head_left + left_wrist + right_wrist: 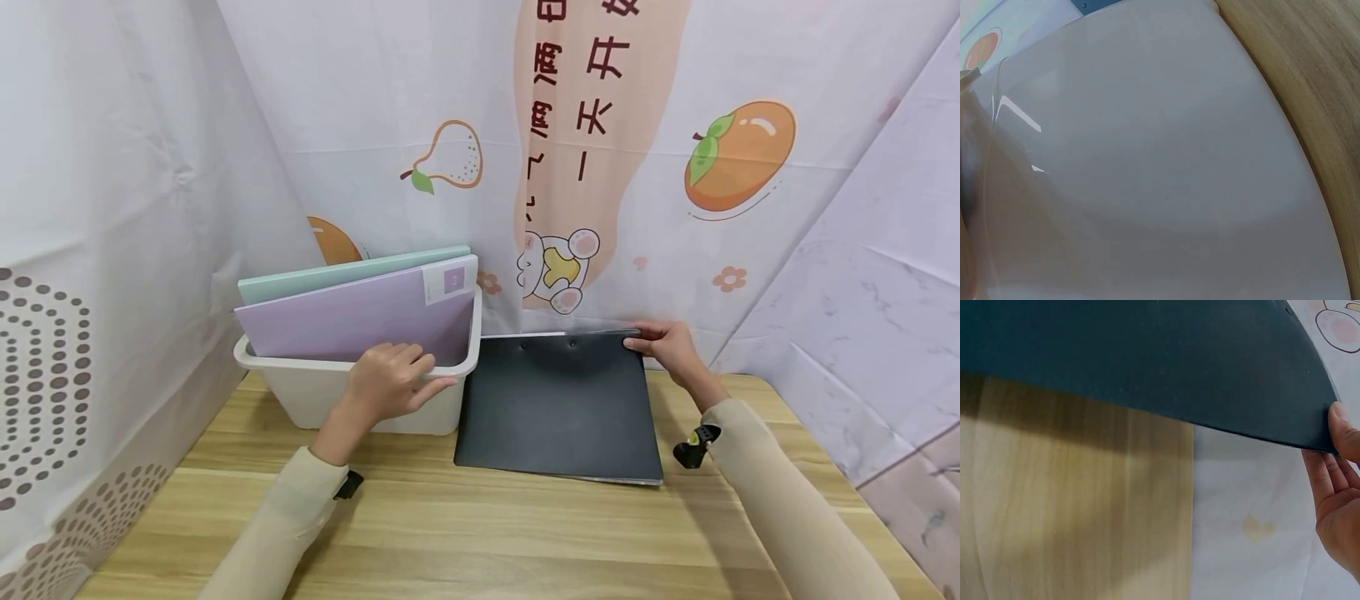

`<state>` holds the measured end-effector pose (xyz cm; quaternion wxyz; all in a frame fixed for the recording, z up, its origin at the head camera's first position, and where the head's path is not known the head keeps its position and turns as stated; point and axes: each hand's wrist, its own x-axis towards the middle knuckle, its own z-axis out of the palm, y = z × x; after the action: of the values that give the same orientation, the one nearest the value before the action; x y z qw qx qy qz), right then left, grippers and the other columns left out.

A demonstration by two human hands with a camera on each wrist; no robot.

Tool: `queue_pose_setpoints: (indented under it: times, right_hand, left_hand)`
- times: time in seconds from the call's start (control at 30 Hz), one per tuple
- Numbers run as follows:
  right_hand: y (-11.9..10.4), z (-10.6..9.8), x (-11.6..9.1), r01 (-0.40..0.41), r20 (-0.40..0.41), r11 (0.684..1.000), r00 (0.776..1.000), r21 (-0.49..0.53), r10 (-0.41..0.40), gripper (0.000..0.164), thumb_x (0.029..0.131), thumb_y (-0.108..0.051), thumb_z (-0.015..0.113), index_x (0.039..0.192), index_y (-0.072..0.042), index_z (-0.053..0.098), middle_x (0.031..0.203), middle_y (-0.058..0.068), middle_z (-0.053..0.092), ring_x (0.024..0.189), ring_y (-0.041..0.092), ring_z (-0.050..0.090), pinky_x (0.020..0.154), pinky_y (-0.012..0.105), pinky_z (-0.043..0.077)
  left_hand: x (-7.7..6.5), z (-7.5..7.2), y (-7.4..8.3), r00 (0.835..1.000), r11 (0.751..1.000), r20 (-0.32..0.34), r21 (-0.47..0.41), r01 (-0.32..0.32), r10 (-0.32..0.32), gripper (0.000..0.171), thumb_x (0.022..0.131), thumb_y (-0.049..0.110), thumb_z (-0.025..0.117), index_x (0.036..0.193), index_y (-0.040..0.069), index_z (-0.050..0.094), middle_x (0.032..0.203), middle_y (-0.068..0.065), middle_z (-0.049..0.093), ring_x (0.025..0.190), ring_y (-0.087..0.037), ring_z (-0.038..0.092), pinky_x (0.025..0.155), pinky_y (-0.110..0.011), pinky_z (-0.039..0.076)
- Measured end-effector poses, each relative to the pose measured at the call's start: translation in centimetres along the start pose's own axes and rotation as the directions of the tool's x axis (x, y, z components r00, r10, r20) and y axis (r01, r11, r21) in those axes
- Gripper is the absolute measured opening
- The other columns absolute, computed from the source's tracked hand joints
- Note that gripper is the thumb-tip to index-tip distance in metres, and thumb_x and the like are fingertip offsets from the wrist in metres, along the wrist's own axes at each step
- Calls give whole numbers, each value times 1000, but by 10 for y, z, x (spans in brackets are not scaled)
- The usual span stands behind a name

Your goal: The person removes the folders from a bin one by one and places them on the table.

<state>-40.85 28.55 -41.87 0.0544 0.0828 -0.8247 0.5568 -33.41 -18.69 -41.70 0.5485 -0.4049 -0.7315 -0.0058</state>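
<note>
Black folder beside the bin, right hand at its far corner

We find the black folder on the wooden table, immediately right of the white bin; whether their sides touch, we cannot tell. The right hand is the nearer one, on the folder itself: thumb on the upper face, fingers beneath, pinching the far right corner. From that grip, the sheet spreads leftward and back toward the wearer. It looks wider side to side than deep, though the slant of our head view makes the long axis uncertain. The right wrist view shows shadow under the folder's right edge, and we judge that corner to be raised. How much of the near edge rests on wood, we cannot say.

The left hand grips the bin's near rim, fingers curled over it, thumb stretched along the outside. It lies left of the folder, well apart from the pinched corner.

Inside the bin we note a lavender folder with a mint folder behind, both standing with their long edges along the bin's length, tops above the rim.
</note>
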Motion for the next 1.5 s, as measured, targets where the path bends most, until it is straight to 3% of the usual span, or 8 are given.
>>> queue_pose_setpoints:
  times: [0.33,0.6,0.87,1.3,1.5]
  right_hand:
    - [16,-3,-1,-4,39,1000,999,-14,5,44,95,-5,71,133,13,59,100,-7,77,83,-6,69,76,17,58]
    - [24,-3,-5,-19,37,999,999,-25,20,46,94,-8,73,132,14,59,92,-17,74,82,-6,69,75,17,58]
    - [28,-3,-8,0,60,1000,998,-10,1,45,94,-8,72,129,16,59,91,-15,75,83,-3,71,76,21,59]
    - [35,-3,-13,-52,77,998,996,39,49,45,94,-4,72,130,18,57,94,-8,77,82,-3,71,76,22,59]
    - [43,-2,-12,-62,81,996,995,61,57,47,94,-4,72,131,19,56,91,-11,76,81,-1,71,76,22,59]
  left_hand:
    - [2,0,0,999,1000,-36,-6,-5,5,60,106,54,43,61,14,39,52,2,30,41,-9,21,41,-23,16]
    - [1,0,0,1000,1000,-27,-4,-3,3,61,106,55,42,61,14,39,53,2,31,42,-9,21,44,-23,14]
    - [2,-2,1,1000,1000,-17,-8,-5,5,60,105,54,45,61,14,40,52,2,32,40,-10,24,41,-24,17]
    - [0,-3,2,999,1000,33,-2,7,-7,60,105,56,43,62,14,41,52,2,33,41,-10,24,41,-24,19]
    - [0,-2,1,1000,1000,6,-5,2,-2,60,105,56,44,62,14,39,52,2,32,41,-9,23,42,-23,17]
